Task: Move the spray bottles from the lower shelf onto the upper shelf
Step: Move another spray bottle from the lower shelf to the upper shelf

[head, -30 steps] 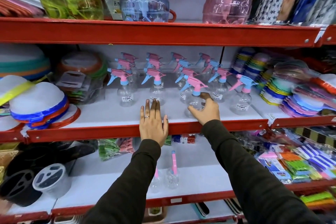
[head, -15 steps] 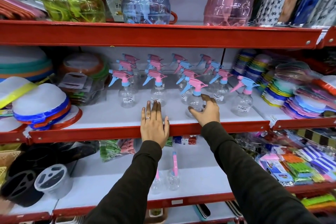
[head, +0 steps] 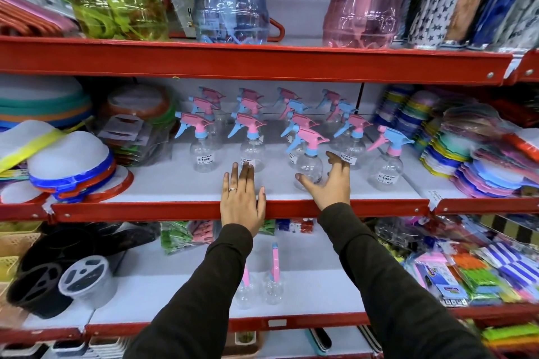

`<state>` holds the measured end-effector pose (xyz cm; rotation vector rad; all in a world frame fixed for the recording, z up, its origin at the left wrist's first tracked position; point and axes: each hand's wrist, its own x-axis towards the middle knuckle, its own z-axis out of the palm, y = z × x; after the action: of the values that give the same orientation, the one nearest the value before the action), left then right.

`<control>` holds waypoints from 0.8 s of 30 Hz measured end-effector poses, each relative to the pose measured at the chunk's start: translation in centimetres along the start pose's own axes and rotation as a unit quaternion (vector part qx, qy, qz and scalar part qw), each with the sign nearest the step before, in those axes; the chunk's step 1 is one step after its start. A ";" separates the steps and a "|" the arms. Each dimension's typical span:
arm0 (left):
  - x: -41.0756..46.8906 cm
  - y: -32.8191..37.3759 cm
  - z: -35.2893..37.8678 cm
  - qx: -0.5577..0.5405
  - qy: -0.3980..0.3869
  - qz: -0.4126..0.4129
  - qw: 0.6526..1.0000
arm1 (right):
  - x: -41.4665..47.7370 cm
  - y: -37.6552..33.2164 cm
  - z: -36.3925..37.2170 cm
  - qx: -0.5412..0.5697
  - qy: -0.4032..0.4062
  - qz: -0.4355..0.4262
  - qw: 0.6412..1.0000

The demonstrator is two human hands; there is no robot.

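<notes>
Several clear spray bottles with pink and blue trigger heads stand in rows on the upper shelf. The front one stands upright near the shelf's edge. My right hand is open around it, fingers spread, thumb by its base and fingertips behind it. My left hand lies flat on the shelf's red front edge and holds nothing. On the lower shelf two spray bottles stand side by side between my forearms; the left one is partly hidden by my left sleeve.
Stacked lidded bowls fill the upper shelf's left, coloured plate stacks its right. Large tinted jars stand on the top shelf. Black and grey holders sit left on the lower shelf, packaged clips right.
My right hand, closed around the front bottle's body before, has opened and its fingers have spread off it. The bottle stays standing. My left hand has not moved.
</notes>
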<state>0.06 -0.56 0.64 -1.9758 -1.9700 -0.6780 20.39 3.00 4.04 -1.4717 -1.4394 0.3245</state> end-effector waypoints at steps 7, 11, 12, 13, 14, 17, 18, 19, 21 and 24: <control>-0.4 -0.1 -0.5 -0.002 -0.025 -0.007 1.000 | -5.8 -0.2 -0.4 0.087 0.052 -0.103 0.989; -0.6 -1.0 -1.4 -0.027 -0.013 -0.015 0.999 | -9.5 1.0 0.9 0.110 0.001 -0.112 0.988; -0.6 -1.6 -1.7 -0.028 -0.008 -0.018 0.999 | -10.5 1.4 1.3 0.109 -0.014 -0.109 0.988; -0.5 -2.2 -1.9 -0.028 -0.005 -0.023 0.999 | -11.4 2.0 1.8 0.107 -0.029 -0.103 0.988; -0.5 -3.0 -2.2 -0.025 -0.002 -0.029 0.999 | -12.2 2.6 2.2 0.105 -0.046 -0.092 0.989; -0.4 -5.8 -2.9 -0.010 0.005 -0.054 0.999 | -14.4 4.4 3.6 0.085 -0.102 -0.024 0.991; -0.3 -6.8 -3.1 -0.006 0.005 -0.059 0.998 | -15.0 5.1 4.1 0.075 -0.119 0.000 0.990; -0.3 -7.7 -3.1 -0.001 0.005 -0.062 0.998 | -15.5 5.7 4.6 0.067 -0.134 0.023 0.988; -0.4 -9.2 -3.1 0.004 0.004 -0.065 0.998 | -16.5 7.0 5.5 0.049 -0.157 0.065 0.984; -0.4 -10.9 -2.9 0.004 -0.002 -0.059 0.998 | -17.8 8.6 7.1 0.007 -0.206 0.152 0.967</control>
<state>-11.15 -1.95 1.46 -1.8694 -2.1010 -0.6919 15.54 -7.22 -13.71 -1.6804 -1.5208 0.8717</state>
